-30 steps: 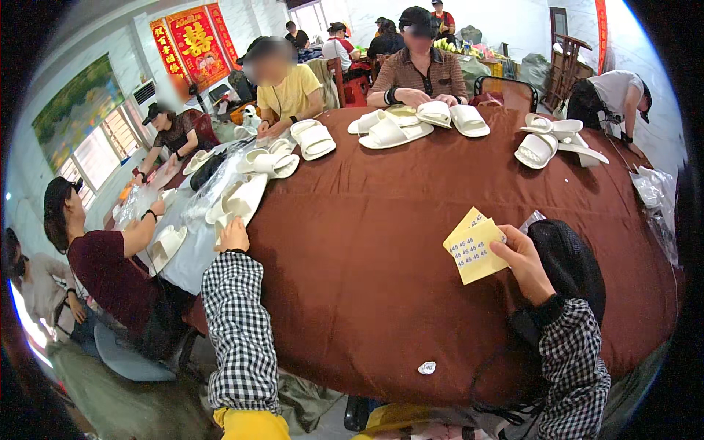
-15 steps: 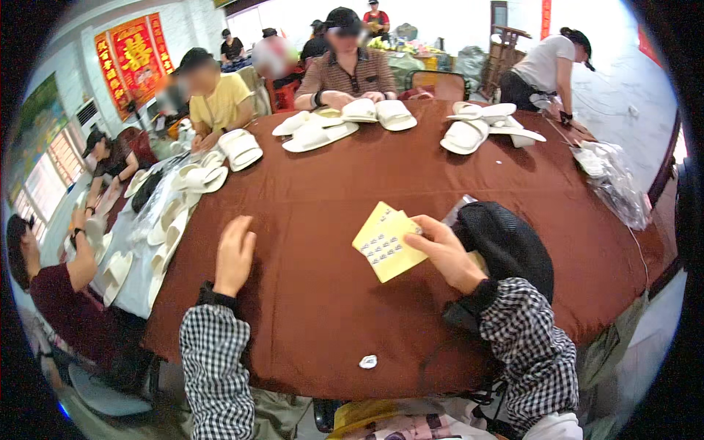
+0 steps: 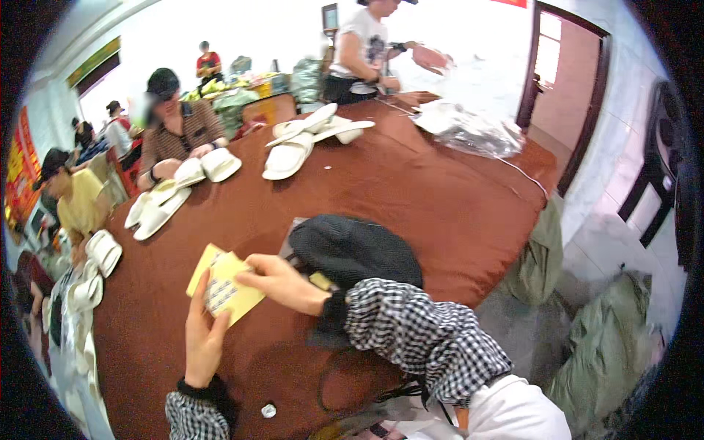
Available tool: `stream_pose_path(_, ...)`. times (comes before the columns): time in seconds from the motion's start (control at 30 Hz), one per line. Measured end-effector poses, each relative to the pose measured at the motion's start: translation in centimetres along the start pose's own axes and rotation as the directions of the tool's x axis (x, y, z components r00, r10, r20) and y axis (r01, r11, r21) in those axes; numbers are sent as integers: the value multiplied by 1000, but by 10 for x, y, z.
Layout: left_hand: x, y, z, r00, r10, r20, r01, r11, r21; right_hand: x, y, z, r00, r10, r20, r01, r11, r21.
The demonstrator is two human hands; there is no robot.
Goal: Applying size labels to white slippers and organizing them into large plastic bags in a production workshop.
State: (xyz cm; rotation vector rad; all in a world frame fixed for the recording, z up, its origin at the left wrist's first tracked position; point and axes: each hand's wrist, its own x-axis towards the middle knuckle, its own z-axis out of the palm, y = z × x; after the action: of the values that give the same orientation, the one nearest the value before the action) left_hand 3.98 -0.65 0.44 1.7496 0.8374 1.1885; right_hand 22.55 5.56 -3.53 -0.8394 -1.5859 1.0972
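Head view: both hands are over the brown table (image 3: 411, 192), and they meet at a couple of pale yellow sheets (image 3: 240, 294). Two overlap, with rows of small dark print on the front one, too blurry to make out. The right hand (image 3: 290, 286) has a closed pinch on their right side, thumb on top. The left hand (image 3: 202, 337) comes up from below, and its thumb and forefinger touch the lower left of the sheets with a bit of a gap between the two. Honestly can't tell if it's actually gripping or just resting there.

A black hat (image 3: 357, 249) sits on the table just beyond the right forearm, with a see-through bit of plastic (image 3: 292, 236) poking out at its left. Near the close edge, below the sheets, there's a small round white thing (image 3: 269, 411).

Farther off are white slippers (image 3: 160, 213) in a few loose clumps, some of them right by a person in a brown top (image 3: 185, 126). Over on the far right side of the table there's a clear bag (image 3: 473, 132) with white stuff in it. Behind it, someone in a white tee (image 3: 359, 48) is holding something pinkish (image 3: 431, 60). Green sacks (image 3: 598, 356) are slumped on the floor to the right.
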Motion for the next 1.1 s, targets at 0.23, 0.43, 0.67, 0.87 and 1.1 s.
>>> stream_pose_path(0.23,-13,3,-13,990,-138,-28,133,983,-124,-7,-8,10,994,59,97,-66,995,68)
stream_pose_path(0.43,-12,-6,-10,992,-57,-109,53,998,-35,-9,-7,6,997,3,82,0,999,-36)
stream_pose_path(0.67,-16,-14,-17,982,-33,-185,12,994,-111,-13,-25,8,986,-156,-62,135,956,-259)
stream_pose_path(0.87,-15,-9,-13,987,-30,-158,15,995,-95,-12,-22,8,980,-195,-47,175,945,-275)
stream_pose_path(1.1,-21,-11,-13,1000,-15,-22,21,951,309,-10,-42,-1,977,-175,122,210,890,-405)
